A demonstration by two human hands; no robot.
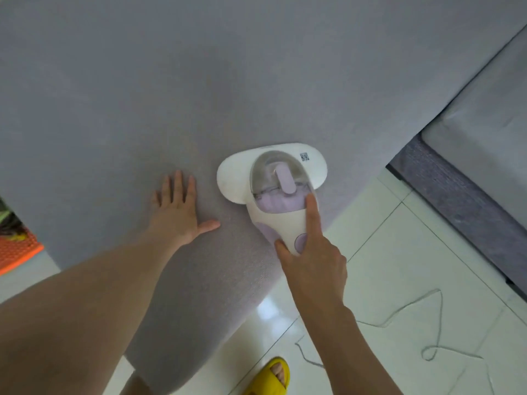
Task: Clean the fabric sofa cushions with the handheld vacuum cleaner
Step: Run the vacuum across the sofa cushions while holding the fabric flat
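Observation:
A large grey fabric sofa cushion (199,95) fills most of the view. The white and lilac handheld vacuum cleaner (271,178) lies flat on it near the cushion's right front corner, with a clear dust cup on top. My right hand (310,252) grips the vacuum's handle from behind, index finger stretched along its top. To the left of the vacuum, my left hand (179,212) presses flat on the cushion with its fingers spread.
White glossy floor tiles (399,266) lie to the right and below, with a thin grey cord (427,317) looping across them. Another grey sofa section (484,132) stands at the right. My foot in a yellow slipper (271,377) is at the bottom. An orange mat (17,249) shows at the left edge.

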